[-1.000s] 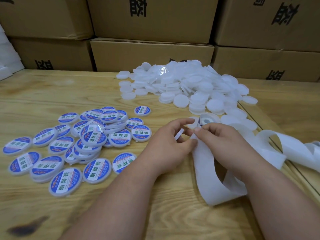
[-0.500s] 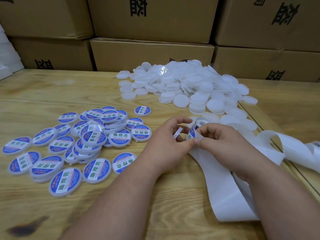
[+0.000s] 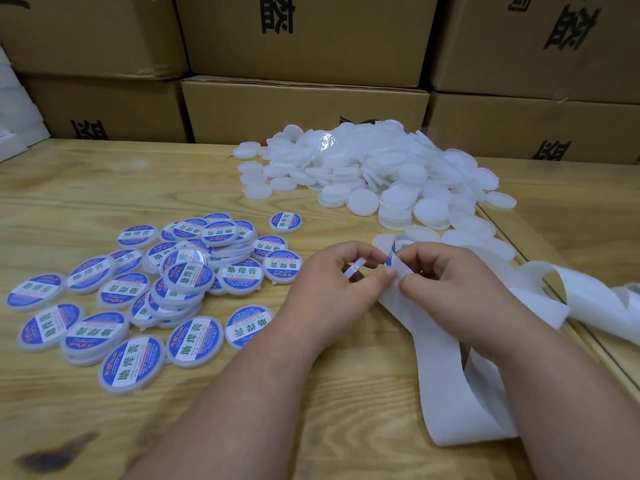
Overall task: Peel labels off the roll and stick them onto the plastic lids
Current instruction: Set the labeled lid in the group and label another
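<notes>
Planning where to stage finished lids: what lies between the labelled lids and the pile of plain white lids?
In the head view, mostly bare wooden table. One stray labelled lid sits in the gap, apart from the labelled lids and the plain pile.

Both forearms (image 3: 221,403) bare; seemingly no sleeves, rings or watch.

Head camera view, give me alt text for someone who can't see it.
Two hands peel a blue label from white backing strip; the left hand also holds a blank lid. Labelled lids lie left, blank lids behind.
</notes>
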{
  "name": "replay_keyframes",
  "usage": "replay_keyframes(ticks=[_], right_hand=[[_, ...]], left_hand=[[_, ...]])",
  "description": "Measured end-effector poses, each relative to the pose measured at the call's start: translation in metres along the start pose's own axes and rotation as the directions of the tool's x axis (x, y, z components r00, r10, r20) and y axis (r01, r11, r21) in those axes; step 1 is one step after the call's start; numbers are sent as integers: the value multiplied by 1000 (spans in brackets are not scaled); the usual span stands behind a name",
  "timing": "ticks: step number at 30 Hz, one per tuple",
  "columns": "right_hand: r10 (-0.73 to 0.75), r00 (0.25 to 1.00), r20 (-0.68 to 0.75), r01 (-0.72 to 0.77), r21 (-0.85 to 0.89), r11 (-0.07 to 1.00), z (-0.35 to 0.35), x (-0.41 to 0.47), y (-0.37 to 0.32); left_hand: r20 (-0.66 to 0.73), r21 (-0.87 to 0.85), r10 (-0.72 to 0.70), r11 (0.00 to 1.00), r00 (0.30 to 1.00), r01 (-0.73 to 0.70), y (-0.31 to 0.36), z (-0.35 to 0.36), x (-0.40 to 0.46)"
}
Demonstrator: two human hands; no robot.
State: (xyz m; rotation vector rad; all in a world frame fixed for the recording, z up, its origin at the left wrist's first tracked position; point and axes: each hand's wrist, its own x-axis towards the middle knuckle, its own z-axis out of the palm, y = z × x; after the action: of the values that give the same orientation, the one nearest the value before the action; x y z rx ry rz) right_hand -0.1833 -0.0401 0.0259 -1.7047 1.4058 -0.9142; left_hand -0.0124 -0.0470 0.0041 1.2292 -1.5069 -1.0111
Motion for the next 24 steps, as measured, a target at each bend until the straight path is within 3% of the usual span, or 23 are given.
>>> replay_keyframes(ticks=[10, 18, 24], right_hand=[[-69, 995, -74, 69, 3, 998, 0, 2, 5], [-73, 997, -25, 73, 1, 997, 1, 0, 0], [-27, 998, -50, 27, 10, 1000, -2, 0, -1]], left_hand=[[-16, 18, 32, 999, 999, -31, 0, -2, 0], [-2, 9, 43, 999, 999, -43, 0, -3, -1], [-192, -156, -45, 988, 980, 15, 3, -8, 2]])
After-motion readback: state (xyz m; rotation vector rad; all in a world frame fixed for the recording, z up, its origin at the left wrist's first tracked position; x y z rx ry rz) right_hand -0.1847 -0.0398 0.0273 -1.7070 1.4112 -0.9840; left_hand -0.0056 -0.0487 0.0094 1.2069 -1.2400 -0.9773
